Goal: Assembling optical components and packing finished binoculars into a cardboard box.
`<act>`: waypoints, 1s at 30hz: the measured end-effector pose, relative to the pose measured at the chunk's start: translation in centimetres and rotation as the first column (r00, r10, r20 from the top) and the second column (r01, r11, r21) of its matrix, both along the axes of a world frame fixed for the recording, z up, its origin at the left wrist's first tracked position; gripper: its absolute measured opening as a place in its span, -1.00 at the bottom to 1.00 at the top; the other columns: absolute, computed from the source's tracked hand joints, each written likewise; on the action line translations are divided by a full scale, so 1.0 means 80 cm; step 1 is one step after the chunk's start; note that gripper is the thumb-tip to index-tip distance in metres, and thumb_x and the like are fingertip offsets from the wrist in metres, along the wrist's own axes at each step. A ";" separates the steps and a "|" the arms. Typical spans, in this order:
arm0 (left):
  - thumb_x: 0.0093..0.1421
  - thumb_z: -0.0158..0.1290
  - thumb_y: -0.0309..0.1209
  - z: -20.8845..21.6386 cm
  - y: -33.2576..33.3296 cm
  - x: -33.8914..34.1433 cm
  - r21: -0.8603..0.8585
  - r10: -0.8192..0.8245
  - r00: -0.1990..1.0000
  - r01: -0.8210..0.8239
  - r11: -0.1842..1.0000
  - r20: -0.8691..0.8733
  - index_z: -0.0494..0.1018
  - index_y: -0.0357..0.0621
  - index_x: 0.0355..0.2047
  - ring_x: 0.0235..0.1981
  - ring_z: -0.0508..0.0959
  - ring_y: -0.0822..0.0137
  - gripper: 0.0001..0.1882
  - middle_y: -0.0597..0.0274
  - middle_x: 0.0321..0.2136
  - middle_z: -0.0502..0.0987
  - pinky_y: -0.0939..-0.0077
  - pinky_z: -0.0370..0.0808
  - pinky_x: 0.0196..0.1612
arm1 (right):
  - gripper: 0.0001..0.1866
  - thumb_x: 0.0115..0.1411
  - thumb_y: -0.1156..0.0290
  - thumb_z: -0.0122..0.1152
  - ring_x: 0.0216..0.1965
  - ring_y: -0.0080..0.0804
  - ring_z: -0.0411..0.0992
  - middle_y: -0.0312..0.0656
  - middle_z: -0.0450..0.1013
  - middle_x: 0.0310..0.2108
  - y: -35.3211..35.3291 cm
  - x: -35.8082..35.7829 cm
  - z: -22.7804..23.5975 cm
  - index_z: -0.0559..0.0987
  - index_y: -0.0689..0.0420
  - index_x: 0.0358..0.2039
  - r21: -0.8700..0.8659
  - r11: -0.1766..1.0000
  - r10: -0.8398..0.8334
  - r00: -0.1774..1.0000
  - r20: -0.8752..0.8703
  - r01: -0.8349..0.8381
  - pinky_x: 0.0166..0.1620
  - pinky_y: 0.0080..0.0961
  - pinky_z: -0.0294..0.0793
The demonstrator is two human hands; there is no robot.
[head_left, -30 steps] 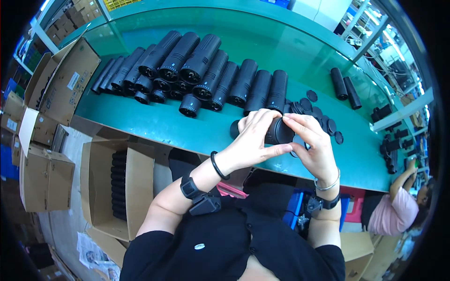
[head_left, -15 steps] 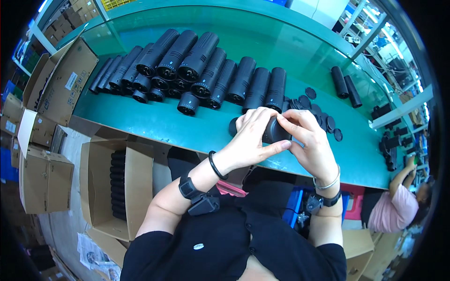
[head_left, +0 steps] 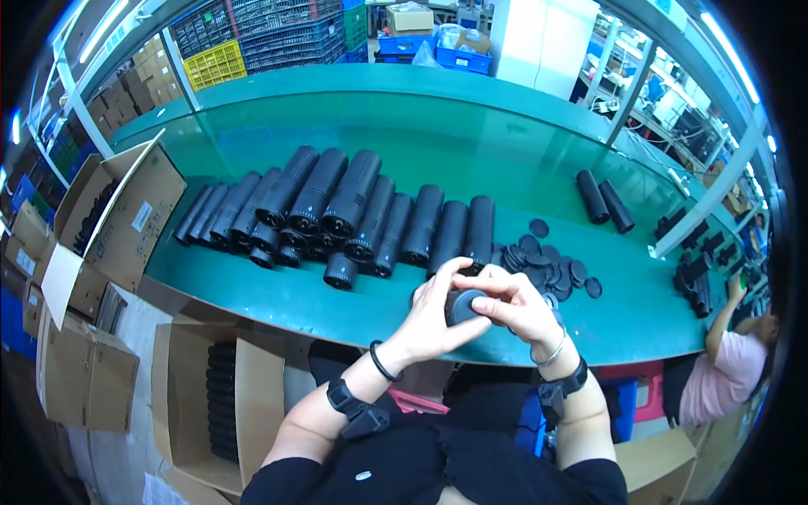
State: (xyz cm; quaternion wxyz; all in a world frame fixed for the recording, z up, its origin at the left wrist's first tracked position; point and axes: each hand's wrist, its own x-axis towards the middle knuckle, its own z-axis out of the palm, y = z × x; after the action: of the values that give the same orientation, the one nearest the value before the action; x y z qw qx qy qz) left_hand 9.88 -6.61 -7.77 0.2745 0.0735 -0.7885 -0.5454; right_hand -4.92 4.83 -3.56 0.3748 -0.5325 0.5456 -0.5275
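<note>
Close to the bench's front edge, my left hand (head_left: 427, 326) wraps round a black cylinder (head_left: 460, 310), whose body is mostly hidden behind my fingers. Its round end faces right and toward me. My right hand (head_left: 515, 308) pinches that end, with the thumb lying on the round face and the fingers over the top. Right behind it lies a loose heap of thin black discs (head_left: 551, 268). Beyond my left hand, many ribbed black cylinders (head_left: 353, 195) lie stacked in a row on the green bench (head_left: 244, 290), some with open ends toward me.
Two black tubes (head_left: 592, 197) lie at the back right. An open carton (head_left: 261, 396) with dark cylinders stands below the bench's front left. Another carton (head_left: 126, 223) sits at the bench's left end. A person in a pink top (head_left: 722, 379) works at far right.
The view has tilted up, so the bench sits lower in the picture. The cylinder's round end has turned more toward me, and my right thumb now lies on it.
</note>
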 end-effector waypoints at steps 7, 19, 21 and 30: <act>-0.03 0.29 -0.37 0.009 -0.010 -0.006 0.103 -0.077 0.997 0.076 0.992 0.005 0.03 -0.15 0.26 -0.06 0.46 0.28 -0.09 0.11 -0.12 0.42 0.37 0.40 0.02 | -0.64 0.14 0.36 0.30 -0.39 -0.58 0.23 -0.35 0.28 -0.49 -0.009 -0.008 0.000 0.60 0.11 -0.02 0.022 0.999 0.022 0.999 0.045 -0.023 -0.29 -0.58 0.22; 0.02 0.28 -0.33 0.012 0.007 0.012 -0.080 0.059 0.998 -0.057 0.995 0.022 0.05 -0.12 0.26 0.02 0.45 0.23 -0.14 0.02 -0.03 0.40 0.34 0.40 0.06 | -0.68 0.22 0.36 0.23 -0.58 -0.71 0.34 -0.37 0.41 -0.44 -0.006 0.012 -0.017 0.60 0.12 -0.02 0.024 0.998 -0.058 0.961 0.272 0.054 -0.56 -0.75 0.30; 0.07 0.22 -0.42 0.017 0.010 0.016 0.240 -0.017 0.992 0.046 0.970 -0.122 0.07 -0.13 0.25 0.02 0.44 0.30 -0.22 0.09 -0.06 0.41 0.38 0.38 0.07 | -0.64 0.21 0.39 0.23 -0.52 -0.71 0.37 -0.39 0.44 -0.40 -0.003 0.012 -0.018 0.56 0.12 0.04 0.072 0.997 -0.024 0.926 0.376 -0.003 -0.48 -0.75 0.37; 0.33 -0.28 -0.04 0.036 -0.029 -0.017 0.813 -0.135 0.926 0.374 0.447 -0.352 0.29 -0.18 0.13 0.08 0.40 0.20 -0.44 0.04 0.04 0.42 0.18 0.24 0.22 | -0.04 -0.08 0.29 0.48 0.23 -0.25 0.19 -0.03 0.24 0.16 0.025 -0.032 -0.044 0.15 0.22 0.27 0.025 1.000 0.012 0.943 -0.332 -0.004 0.26 -0.36 0.13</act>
State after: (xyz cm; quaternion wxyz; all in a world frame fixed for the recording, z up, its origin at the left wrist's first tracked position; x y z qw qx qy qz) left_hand 8.56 -8.94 -4.91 0.2054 0.0165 -0.3680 -0.9067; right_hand -7.46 6.80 -7.08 0.2862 -0.6113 0.6051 -0.4222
